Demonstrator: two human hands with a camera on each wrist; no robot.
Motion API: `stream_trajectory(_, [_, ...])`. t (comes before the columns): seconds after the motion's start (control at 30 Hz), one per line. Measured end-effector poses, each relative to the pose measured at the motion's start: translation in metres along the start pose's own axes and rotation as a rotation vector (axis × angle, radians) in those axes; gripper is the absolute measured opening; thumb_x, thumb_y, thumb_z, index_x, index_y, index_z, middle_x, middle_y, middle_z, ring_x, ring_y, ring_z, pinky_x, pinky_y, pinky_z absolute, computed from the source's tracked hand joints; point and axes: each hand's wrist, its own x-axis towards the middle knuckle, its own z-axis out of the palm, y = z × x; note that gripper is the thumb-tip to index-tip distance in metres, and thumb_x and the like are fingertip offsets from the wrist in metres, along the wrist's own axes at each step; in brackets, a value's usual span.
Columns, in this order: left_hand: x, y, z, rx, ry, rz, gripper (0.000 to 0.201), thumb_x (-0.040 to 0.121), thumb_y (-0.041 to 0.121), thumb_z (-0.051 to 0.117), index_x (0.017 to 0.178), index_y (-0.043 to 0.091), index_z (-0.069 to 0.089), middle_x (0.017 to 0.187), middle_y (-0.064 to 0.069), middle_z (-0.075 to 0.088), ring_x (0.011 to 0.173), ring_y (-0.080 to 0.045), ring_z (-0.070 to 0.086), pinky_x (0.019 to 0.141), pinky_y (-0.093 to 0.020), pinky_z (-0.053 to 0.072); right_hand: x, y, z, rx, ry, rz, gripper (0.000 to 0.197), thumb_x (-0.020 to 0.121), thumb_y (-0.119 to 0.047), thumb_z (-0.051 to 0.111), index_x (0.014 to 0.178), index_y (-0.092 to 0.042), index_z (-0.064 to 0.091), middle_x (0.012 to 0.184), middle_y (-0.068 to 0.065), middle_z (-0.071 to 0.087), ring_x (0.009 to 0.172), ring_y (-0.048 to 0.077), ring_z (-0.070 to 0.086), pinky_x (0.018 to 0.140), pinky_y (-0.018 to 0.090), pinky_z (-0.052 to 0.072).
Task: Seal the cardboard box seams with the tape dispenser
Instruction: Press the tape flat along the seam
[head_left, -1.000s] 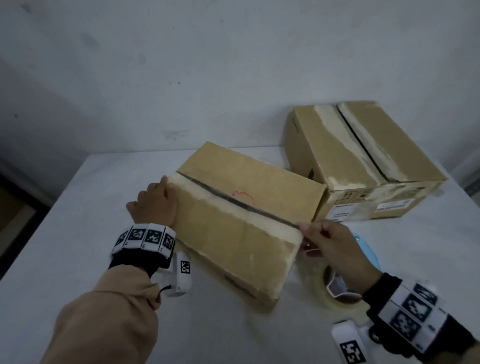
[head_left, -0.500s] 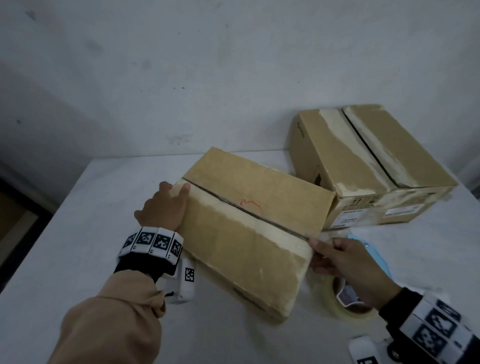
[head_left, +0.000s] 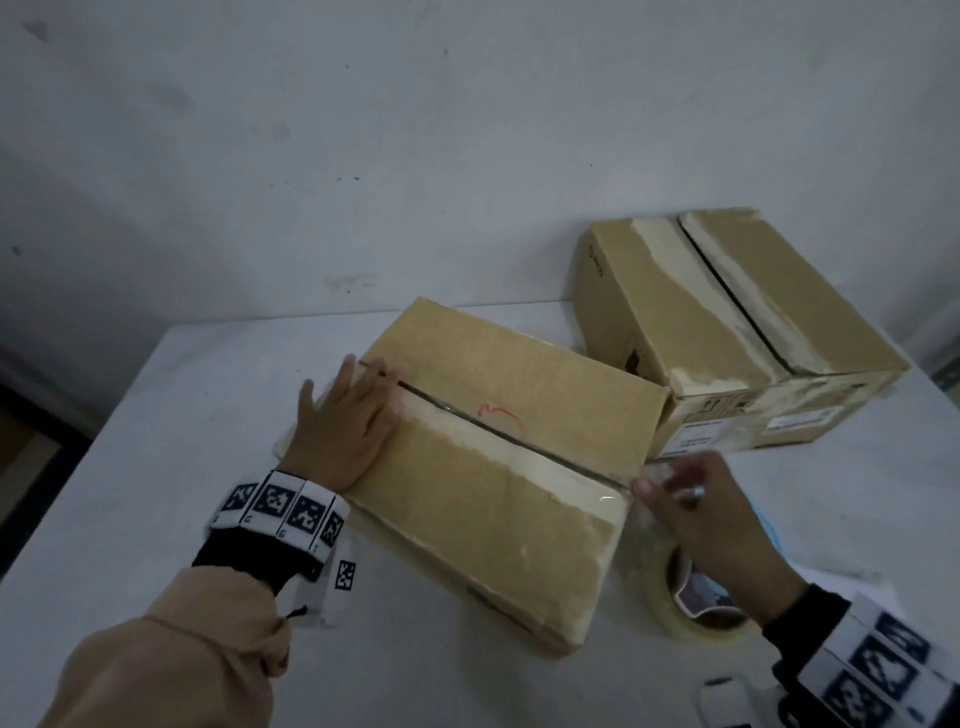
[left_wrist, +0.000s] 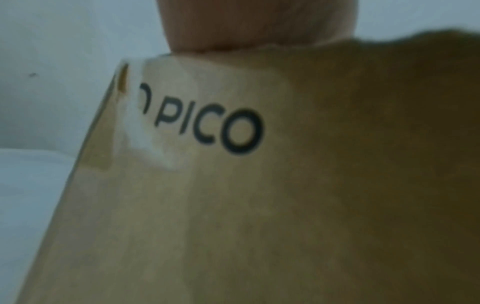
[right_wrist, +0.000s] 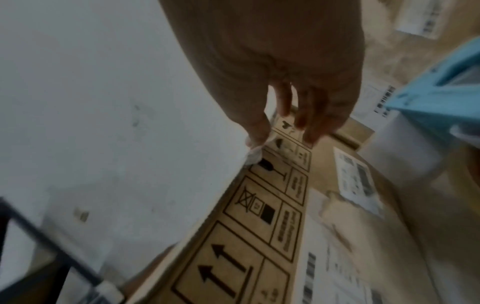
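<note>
A brown cardboard box (head_left: 493, 525) lies at an angle mid-table, its top seam (head_left: 498, 434) running from far left to near right under glossy clear tape. My left hand (head_left: 348, 415) rests flat on the box's left end, fingers spread over the seam. The left wrist view shows the hand (left_wrist: 259, 24) above the box (left_wrist: 233, 205) side printed "PICO". At the seam's right end my right hand (head_left: 654, 480) pinches a crumpled end of tape (right_wrist: 253, 153). A clear tape roll (head_left: 657, 592) lies under that forearm, with a blue dispenser (right_wrist: 441, 96) beside it.
A second, larger cardboard box (head_left: 727, 322) stands at the back right, touching the first box's far corner. The white table (head_left: 208, 415) ends at a grey wall behind and drops off on the left. Printed labels cover the larger box's side (right_wrist: 259, 205).
My left hand has climbed from the box's left side onto its top and spread flat. The right hand has stayed at the seam's right end.
</note>
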Motion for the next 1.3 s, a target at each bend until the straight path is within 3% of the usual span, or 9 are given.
stream_trajectory(0.07, [0.002, 0.000, -0.001, -0.002, -0.021, -0.025, 0.075, 0.080, 0.058, -0.004, 0.148, 0.028, 0.006, 0.158, 0.009, 0.001, 0.146, -0.011, -0.002, 0.117, -0.046, 0.003, 0.003, -0.002, -0.002, -0.149, 0.146, -0.435, 0.027, 0.088, -0.015, 0.056, 0.113, -0.015, 0.047, 0.114, 0.004, 0.053, 0.097, 0.022, 0.055, 0.077, 0.014, 0.044])
stream_trajectory(0.17, [0.011, 0.003, -0.004, -0.062, -0.009, -0.100, 0.056, 0.098, 0.047, 0.011, 0.149, 0.025, 0.005, 0.158, 0.007, 0.000, 0.146, -0.011, 0.001, 0.117, -0.041, 0.003, 0.004, -0.007, 0.007, -0.472, -0.089, -0.846, 0.044, 0.096, -0.037, 0.033, 0.131, -0.013, 0.044, 0.142, 0.004, 0.039, 0.135, 0.018, 0.027, 0.109, 0.023, 0.019])
stream_trajectory(0.27, [0.020, 0.005, -0.001, -0.021, -0.008, -0.121, 0.058, 0.097, 0.047, 0.016, 0.149, 0.023, 0.007, 0.159, 0.007, -0.001, 0.146, -0.013, 0.001, 0.117, -0.045, 0.010, 0.004, -0.005, 0.022, -0.640, -0.365, -0.894, 0.062, 0.097, -0.052, 0.014, 0.144, -0.012, 0.017, 0.153, 0.004, 0.011, 0.142, 0.010, -0.003, 0.114, 0.019, -0.006])
stream_trajectory(0.43, [0.018, 0.005, 0.005, -0.005, 0.033, -0.126, 0.063, 0.095, 0.050, 0.016, 0.149, 0.020, 0.004, 0.159, 0.005, -0.002, 0.146, -0.014, 0.002, 0.117, -0.043, 0.014, -0.004, 0.038, 0.015, -0.648, -0.370, -0.834, 0.070, 0.095, -0.057, 0.016, 0.146, -0.019, -0.014, 0.154, -0.006, -0.022, 0.142, 0.013, -0.011, 0.115, 0.026, -0.006])
stream_trajectory(0.6, [0.021, 0.008, 0.003, -0.073, 0.042, -0.160, 0.068, 0.094, 0.053, 0.022, 0.149, 0.017, 0.005, 0.159, 0.001, -0.001, 0.146, -0.017, 0.006, 0.116, -0.044, 0.014, -0.028, 0.074, 0.023, -0.717, -0.503, -0.564, 0.085, 0.077, -0.076, 0.007, 0.128, -0.025, -0.039, 0.134, -0.015, -0.045, 0.119, -0.012, -0.043, 0.114, 0.029, -0.017])
stream_trajectory(0.87, [0.017, 0.015, -0.003, 0.060, -0.044, -0.168, 0.073, 0.090, 0.062, 0.019, 0.149, 0.023, 0.001, 0.158, 0.002, -0.008, 0.146, -0.017, -0.007, 0.115, -0.054, -0.002, -0.008, 0.050, -0.005, -0.443, -0.095, -0.817, 0.051, 0.098, -0.048, 0.018, 0.146, -0.031, 0.013, 0.155, -0.018, 0.004, 0.143, 0.011, 0.010, 0.117, 0.026, 0.005])
stream_trajectory(1.03, [0.005, 0.040, 0.001, 0.130, -0.143, 0.018, 0.071, 0.091, 0.059, 0.011, 0.148, 0.021, -0.006, 0.158, 0.001, -0.011, 0.146, -0.018, -0.010, 0.112, -0.060, -0.003, 0.011, 0.002, 0.024, -0.730, -0.333, -0.997, 0.067, 0.096, -0.055, 0.015, 0.142, -0.007, 0.024, 0.151, 0.010, 0.022, 0.141, 0.022, 0.015, 0.116, 0.031, 0.001])
stream_trajectory(1.17, [-0.009, 0.047, 0.008, 0.116, -0.201, 0.146, 0.096, 0.061, 0.065, -0.016, 0.148, 0.023, -0.009, 0.157, 0.004, -0.016, 0.145, -0.015, -0.014, 0.114, -0.052, -0.008, 0.017, 0.001, 0.031, -0.925, -0.410, -0.962, 0.073, 0.094, -0.059, 0.012, 0.135, -0.008, 0.043, 0.142, 0.011, 0.044, 0.131, 0.025, 0.040, 0.109, 0.034, 0.016])
stream_trajectory(1.3, [-0.010, 0.045, 0.001, 0.051, -0.213, 0.137, 0.072, 0.084, 0.061, -0.004, 0.148, 0.027, -0.006, 0.157, 0.010, -0.013, 0.144, -0.008, -0.012, 0.116, -0.048, -0.010, 0.018, -0.002, 0.029, -0.955, -0.420, -0.973, 0.070, 0.095, -0.059, 0.013, 0.135, -0.010, 0.043, 0.142, 0.008, 0.044, 0.131, 0.022, 0.039, 0.109, 0.032, 0.016])
